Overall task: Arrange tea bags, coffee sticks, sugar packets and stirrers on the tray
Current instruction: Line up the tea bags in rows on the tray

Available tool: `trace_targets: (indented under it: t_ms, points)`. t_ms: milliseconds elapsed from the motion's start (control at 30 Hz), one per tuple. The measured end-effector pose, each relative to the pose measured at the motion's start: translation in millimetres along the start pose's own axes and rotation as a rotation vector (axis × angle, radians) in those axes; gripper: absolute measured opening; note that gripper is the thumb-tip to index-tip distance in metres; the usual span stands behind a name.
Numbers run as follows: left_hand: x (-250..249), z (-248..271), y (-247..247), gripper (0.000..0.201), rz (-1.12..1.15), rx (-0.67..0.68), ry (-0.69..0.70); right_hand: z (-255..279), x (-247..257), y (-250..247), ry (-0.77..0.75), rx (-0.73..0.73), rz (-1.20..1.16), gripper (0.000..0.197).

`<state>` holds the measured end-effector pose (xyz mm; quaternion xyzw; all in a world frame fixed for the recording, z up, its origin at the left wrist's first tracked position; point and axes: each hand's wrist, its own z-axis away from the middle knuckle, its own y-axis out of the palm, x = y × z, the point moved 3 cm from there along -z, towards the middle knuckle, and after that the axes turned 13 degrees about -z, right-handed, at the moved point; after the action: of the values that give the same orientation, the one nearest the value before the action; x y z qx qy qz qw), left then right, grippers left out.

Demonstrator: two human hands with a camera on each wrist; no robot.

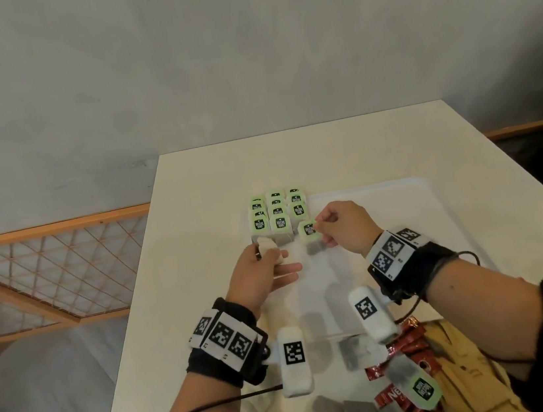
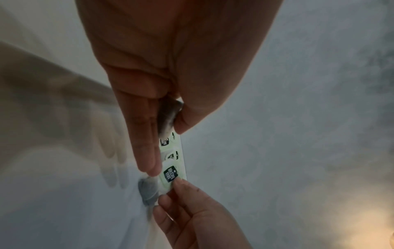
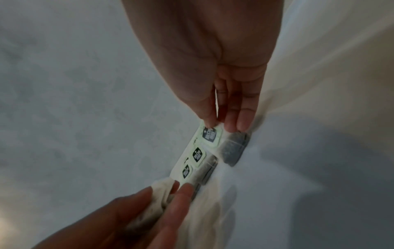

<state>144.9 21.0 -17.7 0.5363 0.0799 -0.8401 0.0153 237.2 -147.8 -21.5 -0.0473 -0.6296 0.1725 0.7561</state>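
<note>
1. Table (image 1: 191, 182): white top, seen whole only from my head view; both wrist views show it as pale blur.
2. Tray (image 1: 400, 195): white, shallow, lying on the table from centre out toward 3 o'clock. Its rim reads clearly only in the head view.
3. My right hand (image 1: 342, 227): at 1 o'clock from my left, fingers curled, thumb and forefinger pinching the tag of one tea bag. The left wrist view shows these fingertips (image 2: 181, 182) on the tag's edge.
4. My left hand (image 1: 264, 269): thumb and curled upper fingers gripping a small bundle of tea bags (image 1: 270, 249), lower fingers stretched straight. The right wrist view shows the bundle (image 3: 157, 198) pressed between thumb and fingers; from the head view it is a pale lump.
5. Loose heap (image 1: 400, 379) at 5 o'clock by the table's near edge: red coffee sticks and more tea bags, in the head view only.
6. Tea bag rows (image 1: 278, 213): green-tagged bags in three columns at the tray's 9 o'clock end, overlapping. Wrist views catch only the nearest few.
7. Held tea bag (image 1: 310, 235): green tag, grey pouch below, at the near end of the right column. The right wrist view shows its pouch (image 3: 234, 150) lying on the white surface.
</note>
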Motion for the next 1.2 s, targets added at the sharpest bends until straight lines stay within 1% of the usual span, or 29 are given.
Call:
trace_targets:
  t_ms: [100, 267, 433, 533, 600, 700, 733, 767, 833, 933, 1000, 1067, 1133, 1200]
  points:
    - [2, -4, -4, 0.023, -0.009, -0.009, 0.011, -14, 3, 5, -0.032, -0.023, 0.032, 0.005]
    - [8, -7, -7, 0.023, -0.001, -0.021, -0.007, -26, 7, 12, -0.036, -0.031, -0.013, 0.003]
    - [7, -3, -7, 0.024, 0.017, -0.001, -0.018, -29, 1, 11, -0.005, -0.037, -0.037, 0.016]
    - [5, 1, -6, 0.023, 0.019, 0.006, -0.005, -23, 5, 7, -0.085, -0.049, -0.014, 0.022]
    - [2, 6, -3, 0.020, 0.005, 0.019, 0.022, -9, 14, 9, -0.133, 0.013, -0.029, 0.020]
    - [-3, 15, 3, 0.024, -0.031, 0.053, 0.062, 18, 31, 18, -0.131, 0.261, -0.054, 0.015]
    - [-6, 18, 5, 0.025, -0.046, 0.065, 0.072, 27, 36, 20, -0.127, 0.329, -0.056, 0.014]
    - [-8, 21, 6, 0.026, -0.058, 0.077, 0.082, 34, 39, 21, -0.133, 0.367, -0.056, 0.014]
    - [-14, 29, 8, 0.025, -0.071, 0.096, 0.101, 43, 43, 20, -0.148, 0.373, -0.069, 0.015]
    - [-19, 38, 10, 0.024, -0.070, 0.105, 0.117, 48, 45, 16, -0.136, 0.340, -0.082, 0.023]
    - [-21, 45, 10, 0.025, -0.089, 0.107, 0.127, 54, 48, 15, -0.119, 0.348, -0.079, 0.027]
    - [-23, 49, 10, 0.030, -0.119, 0.127, 0.141, 63, 51, 12, -0.124, 0.381, -0.055, 0.024]
    - [-24, 53, 11, 0.034, -0.137, 0.149, 0.145, 71, 55, 9, -0.143, 0.407, -0.027, 0.017]
    - [-23, 56, 12, 0.040, -0.152, 0.134, 0.136, 77, 57, 6, -0.151, 0.401, -0.006, 0.012]
